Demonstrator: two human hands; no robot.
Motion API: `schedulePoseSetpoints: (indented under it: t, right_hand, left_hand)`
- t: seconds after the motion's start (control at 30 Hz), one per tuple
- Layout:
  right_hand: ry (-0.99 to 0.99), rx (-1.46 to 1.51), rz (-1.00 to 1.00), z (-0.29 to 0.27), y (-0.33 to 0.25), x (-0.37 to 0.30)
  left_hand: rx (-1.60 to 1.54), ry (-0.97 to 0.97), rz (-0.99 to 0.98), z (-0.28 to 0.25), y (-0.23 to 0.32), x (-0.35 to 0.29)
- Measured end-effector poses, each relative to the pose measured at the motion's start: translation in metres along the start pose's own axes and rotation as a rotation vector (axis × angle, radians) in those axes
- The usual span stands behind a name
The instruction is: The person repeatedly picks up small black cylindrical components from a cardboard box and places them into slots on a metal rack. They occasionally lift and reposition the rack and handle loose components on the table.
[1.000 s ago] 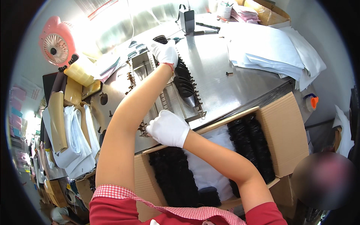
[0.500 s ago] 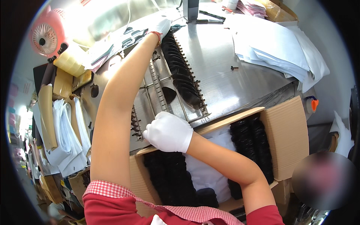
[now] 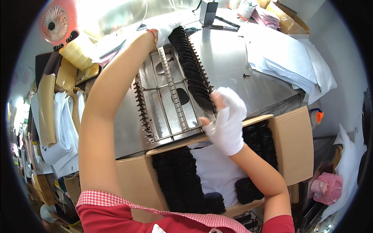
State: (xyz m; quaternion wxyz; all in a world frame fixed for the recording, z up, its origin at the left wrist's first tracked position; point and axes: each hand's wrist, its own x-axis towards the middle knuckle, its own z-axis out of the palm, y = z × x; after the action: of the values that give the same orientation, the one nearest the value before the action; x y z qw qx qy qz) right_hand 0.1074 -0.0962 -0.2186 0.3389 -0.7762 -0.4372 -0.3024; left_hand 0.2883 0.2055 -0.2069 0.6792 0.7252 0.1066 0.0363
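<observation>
In the head view, the row of thin black discs (image 3: 192,72) stands overlapping along the right side of a metal rack (image 3: 175,85) on the worktop (image 3: 229,58); the gloved left hand (image 3: 168,34) is at its far end, fingers too hidden to tell whether they grip. The gloved right hand (image 3: 227,116) is spread and holds nothing visible beside the near end. The discs look light, smooth and probably slippery, easily scratched, so best pinched by their rims.
</observation>
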Motion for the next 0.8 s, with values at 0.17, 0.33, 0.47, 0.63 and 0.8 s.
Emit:
schedulePoseSetpoints:
  t: [0.17, 0.33, 0.47, 0.63, 0.8]
  right_hand:
    - [-0.292, -0.083, 0.123, 0.001, 0.025, -0.023]
    - [-0.268, 0.126, 0.172, 0.008, 0.030, -0.029]
    - [-0.285, 0.158, 0.166, 0.010, 0.025, -0.029]
    - [-0.264, 0.137, 0.219, 0.012, 0.028, -0.032]
    - [-0.283, 0.231, 0.322, 0.011, 0.028, -0.035]
  left_hand:
    - [-0.079, -0.514, -0.276, -0.022, 0.021, 0.002]
    - [0.104, -0.495, -0.327, 0.002, 0.034, -0.034]
    - [0.059, -0.675, -0.336, 0.003, 0.020, -0.058]
    - [0.124, -0.788, -0.417, 0.044, 0.036, -0.124]
    - [0.091, -0.797, -0.457, 0.077, 0.035, -0.189]
